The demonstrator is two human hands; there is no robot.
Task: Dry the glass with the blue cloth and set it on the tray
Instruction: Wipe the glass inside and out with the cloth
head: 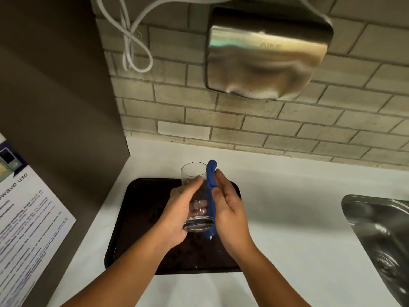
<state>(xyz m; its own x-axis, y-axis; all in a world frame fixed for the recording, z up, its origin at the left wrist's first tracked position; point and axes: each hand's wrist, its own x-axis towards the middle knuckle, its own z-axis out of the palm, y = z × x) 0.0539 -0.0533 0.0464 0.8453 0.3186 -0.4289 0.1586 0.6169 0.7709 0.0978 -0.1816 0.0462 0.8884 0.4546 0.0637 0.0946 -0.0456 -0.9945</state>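
Progress: you are in the drying step, by my reading. The blue cloth [211, 196] is pressed along the outside of the drinking glass [197, 198], and the glass is held in the air, not yet set down.
Done: both things are in your hands and the cloth is on the glass wall. Whether the inside has been wiped, I cannot tell.
Left: finish the wipe, then lower the glass onto the dark tray [137, 218], which lies on the white tabletop [287, 196] directly beneath your fingers.
Glass: tilted, its open mouth pointing away from you and past your fingertips, its thick base toward your palms. It hangs above the tray, touching only your hands and the cloth.
Left hand [179, 211]: fingers curled around the near side of the glass, thumb over its upper wall; a firm wrap, holding the glass.
Right hand [230, 209]: fingers nearly straight and close together, laid flat against the cloth, pinning it to the right side of the glass.
Cloth: bunched into a long strip between your right fingers and the glass; one end sticks up beyond the fingertips, the other hangs below the base.
Forearms: both come in from below and meet over the tray.
Nearby: a steel sink [380, 235] lies well to the right of your right fingers.
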